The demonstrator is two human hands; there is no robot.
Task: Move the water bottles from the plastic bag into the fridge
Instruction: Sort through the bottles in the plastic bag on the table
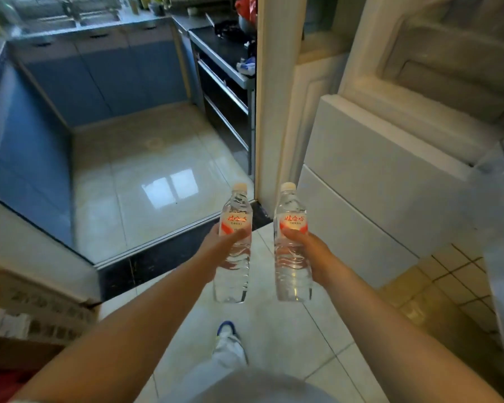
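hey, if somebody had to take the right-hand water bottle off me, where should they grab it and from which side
Probably the bare upper body under the cap, coming from above or the far side. The right hand wraps the middle of the right-hand bottle, which stands upright, so label and shoulder stay free, and the narrowing shoulder suits a wrapped grip.

Bare forearms; light grey top (pixel 262 388); pale trousers (pixel 227 359); blue-and-white shoe (pixel 226 330)

head cam | looks forward and down | hands (pixel 312 257) near centre | floor (pixel 274 330) below | kitchen far left | fridge (pixel 390 170) right
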